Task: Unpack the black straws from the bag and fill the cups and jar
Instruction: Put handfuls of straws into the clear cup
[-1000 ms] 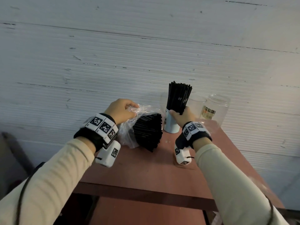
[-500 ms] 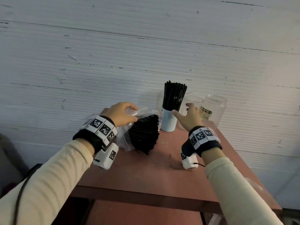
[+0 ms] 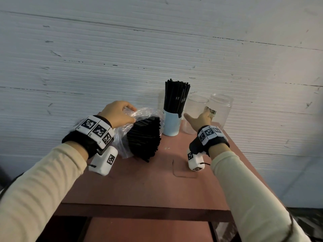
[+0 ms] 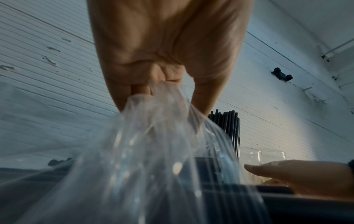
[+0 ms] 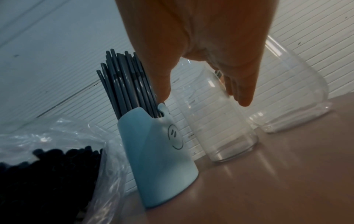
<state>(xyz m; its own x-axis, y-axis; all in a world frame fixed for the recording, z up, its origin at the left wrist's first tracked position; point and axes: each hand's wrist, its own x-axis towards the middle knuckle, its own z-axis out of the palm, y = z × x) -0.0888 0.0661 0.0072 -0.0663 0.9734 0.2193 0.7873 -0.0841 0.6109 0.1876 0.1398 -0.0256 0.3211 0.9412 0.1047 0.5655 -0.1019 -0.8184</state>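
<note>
A clear plastic bag (image 3: 120, 142) lies on the red-brown table (image 3: 148, 186) with a thick bundle of black straws (image 3: 145, 138) inside, their ends facing me. My left hand (image 3: 120, 112) grips the bunched top of the bag (image 4: 153, 151). A light blue cup (image 3: 172, 124) packed with upright black straws (image 3: 176, 96) stands just right of the bag. To its right stand a clear cup (image 3: 195, 105) and a clear jar (image 3: 222, 109), with no straws in them. My right hand (image 3: 199, 119) is open, fingers stretched out at the clear cup (image 5: 220, 128), thumb near the blue cup's (image 5: 159, 144) rim.
A white ribbed wall rises directly behind the cups and jar (image 5: 296, 91). The table is narrow, and its right edge runs close to the jar. A dark shelf or rail sits below the front edge.
My right hand let go of the straws in the blue cup, opened, and moved right to the clear cup. My left hand kept its grip on the bag.
</note>
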